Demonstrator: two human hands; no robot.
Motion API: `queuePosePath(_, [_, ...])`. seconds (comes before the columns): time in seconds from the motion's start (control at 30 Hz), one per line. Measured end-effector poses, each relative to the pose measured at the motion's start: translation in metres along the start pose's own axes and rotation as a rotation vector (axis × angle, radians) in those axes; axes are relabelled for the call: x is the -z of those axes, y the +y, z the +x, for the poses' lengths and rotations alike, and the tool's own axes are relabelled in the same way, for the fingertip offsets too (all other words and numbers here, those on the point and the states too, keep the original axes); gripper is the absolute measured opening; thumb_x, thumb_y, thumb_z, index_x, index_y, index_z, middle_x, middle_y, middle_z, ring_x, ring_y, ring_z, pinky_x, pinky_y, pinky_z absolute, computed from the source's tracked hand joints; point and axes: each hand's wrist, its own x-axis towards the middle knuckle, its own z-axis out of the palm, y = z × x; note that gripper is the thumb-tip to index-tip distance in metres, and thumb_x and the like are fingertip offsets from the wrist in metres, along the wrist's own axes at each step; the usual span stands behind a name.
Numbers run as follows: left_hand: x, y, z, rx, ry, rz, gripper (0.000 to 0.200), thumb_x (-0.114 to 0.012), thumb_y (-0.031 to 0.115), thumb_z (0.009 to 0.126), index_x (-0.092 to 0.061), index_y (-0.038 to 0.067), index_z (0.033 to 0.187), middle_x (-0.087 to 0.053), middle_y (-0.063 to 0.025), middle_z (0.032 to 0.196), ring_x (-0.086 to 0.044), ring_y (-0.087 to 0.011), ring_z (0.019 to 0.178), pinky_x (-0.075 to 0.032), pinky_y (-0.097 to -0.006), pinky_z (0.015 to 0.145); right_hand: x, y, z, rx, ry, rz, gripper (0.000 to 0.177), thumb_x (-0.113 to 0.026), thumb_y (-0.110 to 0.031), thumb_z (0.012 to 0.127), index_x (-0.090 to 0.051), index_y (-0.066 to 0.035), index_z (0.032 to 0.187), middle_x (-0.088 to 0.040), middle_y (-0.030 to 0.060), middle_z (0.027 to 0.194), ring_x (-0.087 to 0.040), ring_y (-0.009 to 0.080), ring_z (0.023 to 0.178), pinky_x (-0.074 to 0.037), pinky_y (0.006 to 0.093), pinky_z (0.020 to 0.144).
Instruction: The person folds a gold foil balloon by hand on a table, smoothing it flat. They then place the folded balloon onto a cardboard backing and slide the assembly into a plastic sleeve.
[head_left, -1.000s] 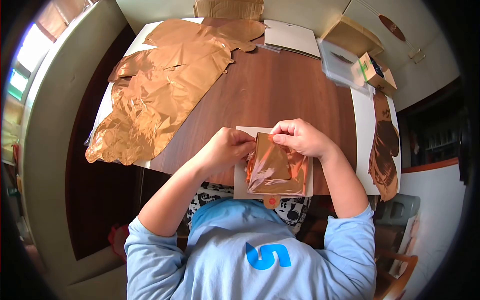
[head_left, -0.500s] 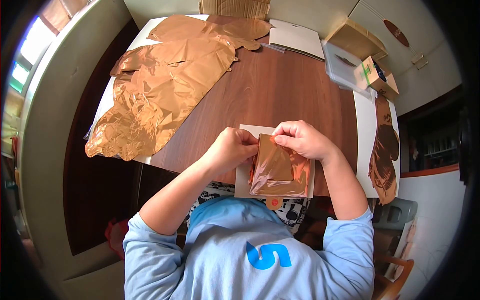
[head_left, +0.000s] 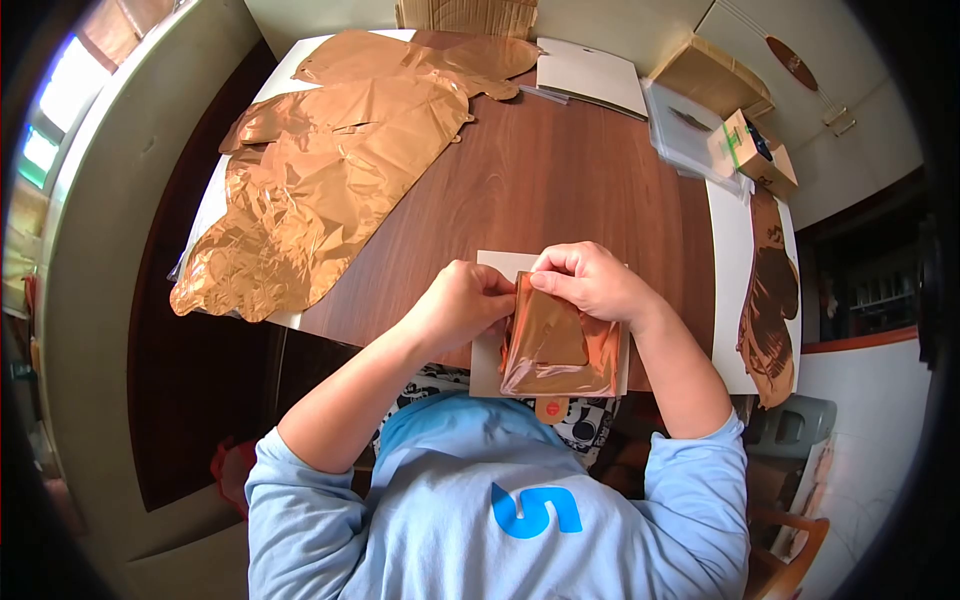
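A folded copper-coloured foil piece (head_left: 548,345) lies on a pale card (head_left: 487,350) at the table's near edge. My left hand (head_left: 465,300) pinches the foil's upper left corner. The fingers of my right hand (head_left: 585,280) are pressed together on its top edge, just right of the left fingertips. A small tan tab with a red mark (head_left: 552,409) sticks out below the card. Large crinkled copper foil sheets (head_left: 320,180) are spread over the left part of the wooden table (head_left: 540,180).
At the back right are a white folder (head_left: 592,78), a clear plastic sleeve (head_left: 685,125) and an open cardboard box (head_left: 755,150). Another dark copper foil piece (head_left: 768,300) lies on white sheeting along the right edge.
My right hand has moved slightly left along the foil's top edge, closer to my left hand. The foil's top now looks a little lower, and the tab below has shifted slightly.
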Motion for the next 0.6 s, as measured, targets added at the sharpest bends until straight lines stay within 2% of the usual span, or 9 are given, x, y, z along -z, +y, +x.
queuePosePath(0.13, [0.002, 0.002, -0.006, 0.018, -0.033, 0.053, 0.019, -0.066, 0.015, 0.095, -0.071, -0.004, 0.094, -0.065, -0.0010, 0.072, -0.057, -0.0050, 0.061, -0.048, -0.0221, 0.055, -0.002, 0.006, 0.003, 0.030, 0.009, 0.030, 0.023, -0.065, -0.023, 0.097, -0.067, -0.001, 0.091, -0.064, 0.0014, 0.074, -0.055, 0.0083, 0.071, -0.048, 0.0294, 0.067])
queuePosePath(0.23, [0.002, 0.015, -0.020, 0.178, -0.076, -0.032, 0.019, -0.065, 0.015, 0.096, -0.072, -0.003, 0.094, -0.065, -0.0013, 0.071, -0.057, -0.0050, 0.060, -0.048, -0.0213, 0.052, -0.002, 0.009, 0.005, -0.020, 0.016, 0.112, 0.023, -0.065, -0.022, 0.097, -0.068, -0.001, 0.090, -0.063, 0.0010, 0.072, -0.054, 0.0075, 0.068, -0.047, 0.0290, 0.064])
queuePosePath(0.43, [0.000, 0.001, -0.025, 0.098, -0.072, 0.082, 0.020, -0.065, 0.017, 0.095, -0.072, -0.002, 0.092, -0.070, -0.0034, 0.074, -0.061, -0.0058, 0.060, -0.050, -0.0209, 0.053, -0.005, 0.004, 0.008, -0.017, 0.014, 0.052, 0.023, -0.064, -0.021, 0.097, -0.068, 0.000, 0.088, -0.062, 0.0006, 0.071, -0.052, 0.0074, 0.065, -0.046, 0.0283, 0.061])
queuePosePath(0.6, [0.000, 0.004, -0.027, 0.119, -0.072, 0.123, 0.022, -0.066, 0.017, 0.094, -0.072, -0.003, 0.087, -0.071, -0.0048, 0.072, -0.067, -0.0079, 0.063, -0.053, -0.0226, 0.056, -0.007, 0.002, 0.010, -0.057, 0.010, 0.045, 0.023, -0.064, -0.021, 0.097, -0.068, -0.001, 0.088, -0.062, 0.0011, 0.070, -0.053, 0.0082, 0.065, -0.046, 0.0292, 0.061])
